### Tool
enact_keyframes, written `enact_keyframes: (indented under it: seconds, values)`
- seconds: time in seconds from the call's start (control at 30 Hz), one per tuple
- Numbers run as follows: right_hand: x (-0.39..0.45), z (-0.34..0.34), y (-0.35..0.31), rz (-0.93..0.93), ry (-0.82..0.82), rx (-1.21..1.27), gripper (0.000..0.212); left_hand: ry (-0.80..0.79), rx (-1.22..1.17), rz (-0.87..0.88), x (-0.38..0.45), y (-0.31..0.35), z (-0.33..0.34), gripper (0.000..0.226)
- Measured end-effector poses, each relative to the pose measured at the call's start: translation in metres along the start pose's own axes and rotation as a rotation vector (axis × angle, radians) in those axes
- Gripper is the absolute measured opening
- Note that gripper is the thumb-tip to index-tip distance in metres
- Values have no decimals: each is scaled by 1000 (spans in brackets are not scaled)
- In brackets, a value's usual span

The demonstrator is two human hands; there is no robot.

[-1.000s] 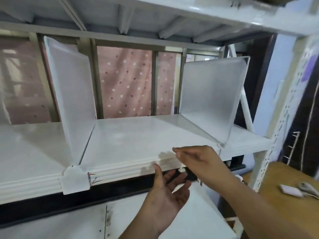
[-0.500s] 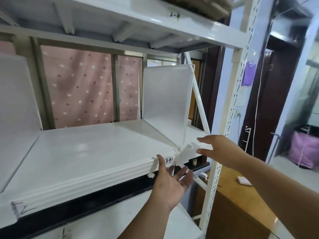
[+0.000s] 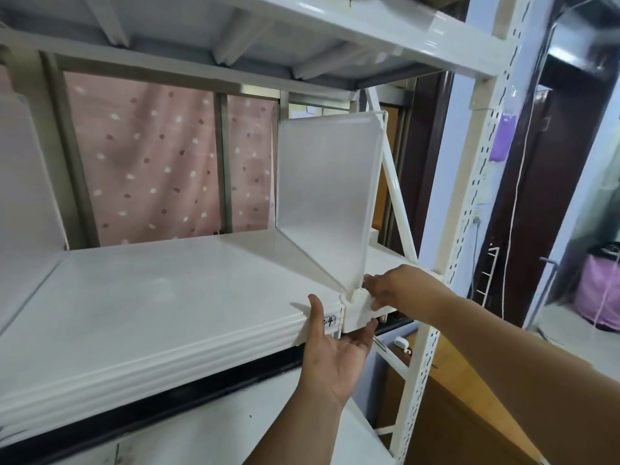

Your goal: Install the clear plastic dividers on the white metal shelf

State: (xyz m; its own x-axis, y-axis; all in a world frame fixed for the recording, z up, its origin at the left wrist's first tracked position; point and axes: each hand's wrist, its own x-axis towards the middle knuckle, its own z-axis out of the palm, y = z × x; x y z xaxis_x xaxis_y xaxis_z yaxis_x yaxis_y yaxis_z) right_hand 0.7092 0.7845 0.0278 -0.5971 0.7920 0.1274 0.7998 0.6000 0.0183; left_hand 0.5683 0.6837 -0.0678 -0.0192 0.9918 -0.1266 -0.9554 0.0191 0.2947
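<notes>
A clear frosted plastic divider [image 3: 327, 199] stands upright near the right end of the white metal shelf [image 3: 161, 297]. Its white front clip [image 3: 358, 312] hooks over the shelf's front lip. My right hand [image 3: 396, 290] pinches the clip from the right side. My left hand [image 3: 335, 350] is palm up under the lip, thumb against the shelf front beside a handwritten label [image 3: 329, 321], fingertips under the clip. A second divider [image 3: 27, 182] stands at the far left, partly cut off by the frame edge.
A perforated white upright post [image 3: 466, 209] and a diagonal brace [image 3: 392, 182] close the shelf's right end. Another shelf [image 3: 302, 31] hangs overhead. A pink dotted curtain [image 3: 151, 162] is behind. A brown wooden desk [image 3: 469, 391] with a small white object sits lower right.
The view swung right, so the left divider slid toward the frame edge. My right hand moved from above the shelf lip onto the right divider's clip; my left hand rose under it.
</notes>
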Motion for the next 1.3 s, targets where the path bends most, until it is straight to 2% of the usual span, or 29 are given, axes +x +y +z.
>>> enact_keyframes:
  seconds: [0.13, 0.23, 0.37, 0.5, 0.63, 0.83, 1.0, 1.2, 1.3]
  values:
    - [-2, 4, 7, 86, 64, 229, 38, 71, -9, -45, 5, -1, 0, 93]
    - [-4, 9, 7, 109, 80, 219, 40, 107, -34, -60, 6, -2, 4, 78]
    - [-5, 14, 5, 163, 100, 217, 39, 119, -49, -66, 2, -1, 9, 73]
    - [-3, 19, -1, 230, 103, 113, 54, 164, -47, -34, -1, 1, 15, 71]
    - [-5, 22, -8, 258, 131, 114, 63, 226, -41, 0, -3, 2, 21, 66]
    - [-7, 23, -16, 271, 145, 66, 74, 240, -31, 50, -4, 0, 24, 42]
    - [-10, 22, -20, 284, 146, 65, 78, 260, -10, 76, -5, 0, 25, 47]
    - [-18, 20, -32, 291, 146, 59, 66, 230, -4, 54, -13, 9, 25, 59]
    - [-23, 21, -44, 265, 107, 56, 55, 223, 66, 55, -23, 15, 23, 50]
